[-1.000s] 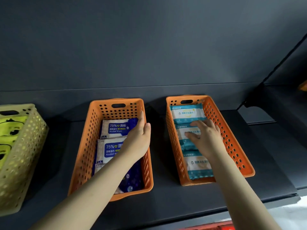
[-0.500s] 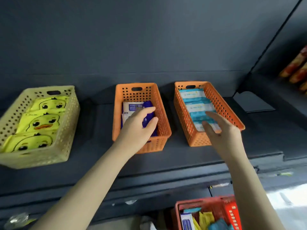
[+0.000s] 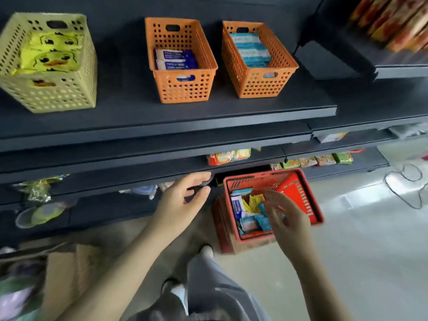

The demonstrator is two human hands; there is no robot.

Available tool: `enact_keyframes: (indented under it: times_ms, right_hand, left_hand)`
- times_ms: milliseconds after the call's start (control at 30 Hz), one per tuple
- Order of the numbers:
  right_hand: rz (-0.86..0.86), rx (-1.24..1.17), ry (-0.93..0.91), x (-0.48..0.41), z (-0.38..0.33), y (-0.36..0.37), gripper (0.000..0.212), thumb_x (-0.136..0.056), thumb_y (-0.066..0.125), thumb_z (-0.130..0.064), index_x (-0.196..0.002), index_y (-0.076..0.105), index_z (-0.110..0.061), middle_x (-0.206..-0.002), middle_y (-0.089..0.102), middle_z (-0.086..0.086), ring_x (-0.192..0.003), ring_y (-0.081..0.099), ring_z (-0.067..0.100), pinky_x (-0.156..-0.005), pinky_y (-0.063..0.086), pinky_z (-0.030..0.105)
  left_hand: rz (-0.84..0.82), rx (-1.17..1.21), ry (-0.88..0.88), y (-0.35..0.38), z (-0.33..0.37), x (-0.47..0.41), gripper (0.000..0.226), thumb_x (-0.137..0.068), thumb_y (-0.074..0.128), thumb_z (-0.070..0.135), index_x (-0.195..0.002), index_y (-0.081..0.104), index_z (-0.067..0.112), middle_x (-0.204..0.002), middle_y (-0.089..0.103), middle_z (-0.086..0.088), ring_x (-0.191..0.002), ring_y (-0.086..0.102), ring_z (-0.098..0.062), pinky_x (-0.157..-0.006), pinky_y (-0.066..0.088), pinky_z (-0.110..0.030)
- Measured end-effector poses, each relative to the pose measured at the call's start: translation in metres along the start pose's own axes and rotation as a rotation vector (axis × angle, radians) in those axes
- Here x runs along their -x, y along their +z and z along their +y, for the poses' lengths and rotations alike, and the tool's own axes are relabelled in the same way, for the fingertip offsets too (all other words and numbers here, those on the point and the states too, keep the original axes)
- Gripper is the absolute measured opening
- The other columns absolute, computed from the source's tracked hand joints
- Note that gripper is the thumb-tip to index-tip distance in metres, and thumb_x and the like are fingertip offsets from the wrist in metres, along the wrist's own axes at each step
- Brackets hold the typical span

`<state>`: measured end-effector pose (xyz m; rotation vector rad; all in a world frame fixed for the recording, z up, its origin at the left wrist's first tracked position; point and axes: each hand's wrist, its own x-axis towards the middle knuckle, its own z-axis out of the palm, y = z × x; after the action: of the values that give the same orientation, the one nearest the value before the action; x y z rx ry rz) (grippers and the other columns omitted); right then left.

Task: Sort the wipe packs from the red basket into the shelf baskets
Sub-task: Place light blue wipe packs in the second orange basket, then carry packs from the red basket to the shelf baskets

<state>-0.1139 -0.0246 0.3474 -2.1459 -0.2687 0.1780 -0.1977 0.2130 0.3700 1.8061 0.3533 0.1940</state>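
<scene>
1. Red basket (image 3: 300, 193) low down on the floor (image 3: 361, 239) in front of the shelving, set on a reddish box (image 3: 228, 245).
2. Inside it, a loose heap of wipe packs (image 3: 249, 213): white-and-blue, teal and yellow, mixed together.
3. Right hand (image 3: 287, 216) over that heap, motion-blurred, fingers (image 3: 272, 198) spread apart, nothing visibly gripped.
4. Left hand (image 3: 183, 200) just left of the red basket, in front of a lower shelf edge, its fingers (image 3: 196, 178) loosely curved and apart, holding nothing.
5. On the top shelf (image 3: 231, 112), three baskets in a row, well apart from both hands.
6. Yellow basket (image 3: 58, 98) at the left, filled with yellow duck packs (image 3: 53, 54).
7. Middle orange basket (image 3: 185, 88), with blue-and-white packs (image 3: 173, 62) lying in its near half.
8. Right orange basket (image 3: 257, 85), with teal packs (image 3: 251, 50) lined along its floor.
9. Snack packs (image 3: 228, 156) on a lower shelf behind the red basket.
10. Cable (image 3: 407, 181) looped on the floor at the far right.
11. Grey trousers and a white shoe (image 3: 206, 250) at the bottom of the view, between the two forearms.
</scene>
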Motion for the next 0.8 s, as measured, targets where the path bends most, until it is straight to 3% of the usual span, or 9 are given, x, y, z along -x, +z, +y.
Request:
enact_keyframes:
  times_ms: [133,300,467,633,800]
  right_hand:
    - [0.011,-0.003,0.157,0.024,0.062,-0.015,0.024,-0.091,0.065,-0.021,-0.114,0.066,-0.031,-0.112,0.071,-0.006,-0.107,0.066,0.015,-0.09,0.054,0.039]
    - [-0.011,0.073,0.338,-0.015,0.137,-0.037,0.024,-0.091,0.065,-0.012,-0.115,0.065,-0.007,-0.11,0.07,0.009,-0.105,0.066,0.029,-0.09,0.053,0.046]
    - [-0.16,0.126,0.452,-0.077,0.2,-0.064,0.027,-0.094,0.062,-0.017,-0.118,0.064,-0.006,-0.114,0.069,0.013,-0.108,0.065,0.03,-0.089,0.051,0.039]
    - [-0.339,0.205,0.474,-0.147,0.271,-0.077,0.03,-0.096,0.06,-0.021,-0.124,0.06,-0.012,-0.109,0.067,0.006,-0.093,0.061,0.02,-0.068,0.042,0.024]
    - [-0.475,0.319,0.529,-0.197,0.373,-0.043,0.04,-0.095,0.06,-0.028,-0.132,0.055,-0.014,-0.125,0.065,0.016,-0.113,0.062,0.033,-0.085,0.046,0.034]
  left_hand:
    - [-0.099,-0.023,-0.103,0.047,-0.033,0.014,0.029,-0.095,0.06,0.018,-0.113,0.06,0.041,-0.121,0.063,0.022,-0.114,0.056,0.005,-0.099,0.046,-0.026]
    - [-0.132,0.009,-0.339,0.118,-0.073,-0.012,0.022,-0.096,0.058,0.019,-0.115,0.06,0.029,-0.117,0.064,0.009,-0.116,0.058,-0.011,-0.096,0.044,-0.025]
    - [-0.066,0.066,-0.591,0.199,-0.11,-0.046,0.033,-0.097,0.056,0.022,-0.127,0.059,0.008,-0.126,0.063,-0.005,-0.115,0.059,-0.015,-0.092,0.041,-0.019]
    - [-0.034,0.051,-0.743,0.282,-0.159,-0.084,0.043,-0.098,0.055,0.028,-0.137,0.051,0.01,-0.135,0.059,-0.009,-0.122,0.056,-0.019,-0.096,0.04,-0.022]
    - [0.087,0.006,-0.844,0.345,-0.24,-0.127,0.058,-0.096,0.057,0.034,-0.148,0.037,0.017,-0.144,0.05,-0.006,-0.128,0.05,-0.02,-0.102,0.039,-0.027]
